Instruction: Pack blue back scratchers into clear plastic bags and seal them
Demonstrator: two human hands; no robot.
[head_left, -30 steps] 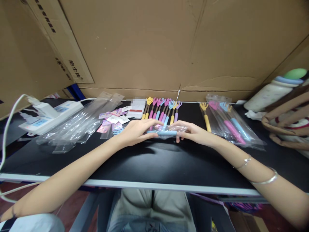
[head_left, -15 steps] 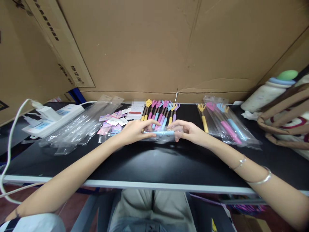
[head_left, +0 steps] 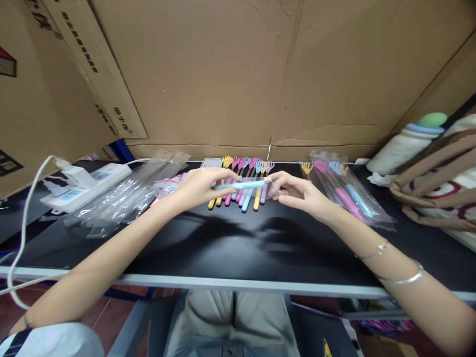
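Observation:
A light-blue back scratcher handle (head_left: 245, 185) lies sideways inside a clear plastic bag, raised above the black table. My left hand (head_left: 204, 184) pinches its left end between thumb and fingers, hiding that part. On the other side, my right hand (head_left: 293, 191) has curled fingers on the bag's right end, by the handle's tip. Just behind and below is a row of back scratchers (head_left: 256, 198) with yellow, pink, blue and purple handles, partly covered by the hands and the bag.
Clear plastic bags (head_left: 126, 193) lie at left beside a white power strip (head_left: 100, 178). Printed cards (head_left: 167, 186) are partly behind my left arm. Bagged back scratchers (head_left: 351, 198) lie at right, near a bottle (head_left: 401, 148) and a cloth bag (head_left: 427, 188). Cardboard (head_left: 223, 74) walls the back.
Both hands have lifted the bagged back scratcher up from near the table, uncovering the handles of the row below. My right hand's fingers have shifted on the bag end.

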